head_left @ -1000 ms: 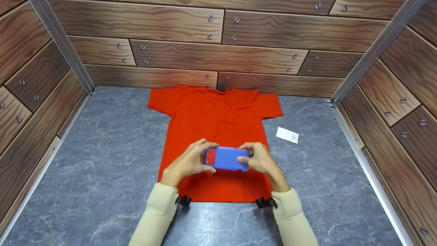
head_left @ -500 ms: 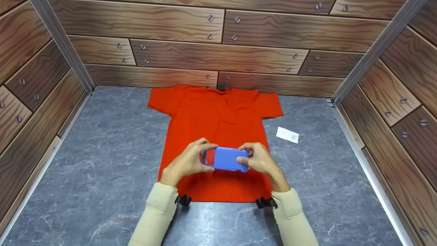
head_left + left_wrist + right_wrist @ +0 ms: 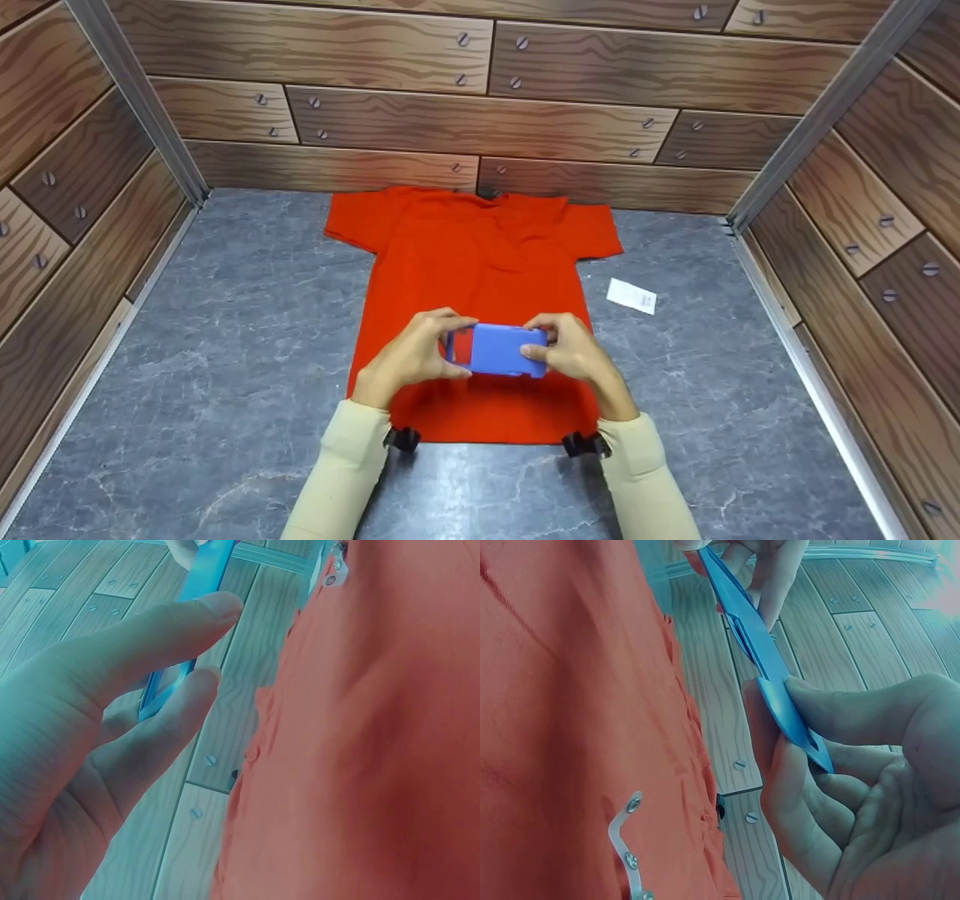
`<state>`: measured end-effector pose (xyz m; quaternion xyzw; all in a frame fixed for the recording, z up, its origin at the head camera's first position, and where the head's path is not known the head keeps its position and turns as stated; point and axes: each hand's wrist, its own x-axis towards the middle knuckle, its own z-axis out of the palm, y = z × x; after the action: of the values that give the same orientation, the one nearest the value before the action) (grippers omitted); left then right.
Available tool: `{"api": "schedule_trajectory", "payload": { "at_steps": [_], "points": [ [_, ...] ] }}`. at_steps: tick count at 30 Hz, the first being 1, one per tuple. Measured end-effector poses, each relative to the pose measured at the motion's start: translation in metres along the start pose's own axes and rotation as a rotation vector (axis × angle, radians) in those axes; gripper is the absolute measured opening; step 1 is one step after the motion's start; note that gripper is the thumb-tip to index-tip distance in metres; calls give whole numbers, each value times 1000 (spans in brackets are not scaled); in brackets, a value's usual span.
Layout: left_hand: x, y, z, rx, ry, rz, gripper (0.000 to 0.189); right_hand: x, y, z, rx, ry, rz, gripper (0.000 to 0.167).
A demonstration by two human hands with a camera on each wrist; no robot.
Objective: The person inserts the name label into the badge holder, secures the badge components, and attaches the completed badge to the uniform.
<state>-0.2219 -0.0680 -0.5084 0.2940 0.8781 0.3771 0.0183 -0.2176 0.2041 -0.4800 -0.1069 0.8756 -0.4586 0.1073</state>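
Note:
A flat blue phone case point(image 3: 499, 350), with a wide cut-out window at its left end, is held level over the red T-shirt point(image 3: 480, 262). My left hand point(image 3: 409, 352) grips the window end, thumb on the near edge and fingers on the far edge. At the other end my right hand point(image 3: 568, 349) pinches the case, its thumb lying on the blue face. The right wrist view shows the case point(image 3: 761, 645) edge-on, with slots along its side and end. In the left wrist view, my left fingers partly hide the case point(image 3: 210, 570).
The T-shirt lies spread on the grey marbled table point(image 3: 240, 360), collar toward the back wall point(image 3: 390, 120). Right of it lies a small white card point(image 3: 631, 296) with print in one corner. Wood-patterned panels point(image 3: 847, 225) enclose the sides and back.

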Motion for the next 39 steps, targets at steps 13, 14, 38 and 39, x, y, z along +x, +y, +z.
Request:
{"api": "schedule_trajectory", "payload": {
  "at_steps": [13,14,38,39],
  "points": [
    [-1,-1,-1,-13,-10,-21,67,-1,0,-1,-14,2,-16,24],
    [-1,-1,-1,-14,-11,-21,67,-1,1,-1,-12,0,-19,24],
    [0,-2,-1,4,-10,-19,66,0,2,-3,-12,-2,-17,23],
    [0,-2,-2,3,-9,-15,66,0,2,-4,-6,-3,-16,23]
  ]
}}
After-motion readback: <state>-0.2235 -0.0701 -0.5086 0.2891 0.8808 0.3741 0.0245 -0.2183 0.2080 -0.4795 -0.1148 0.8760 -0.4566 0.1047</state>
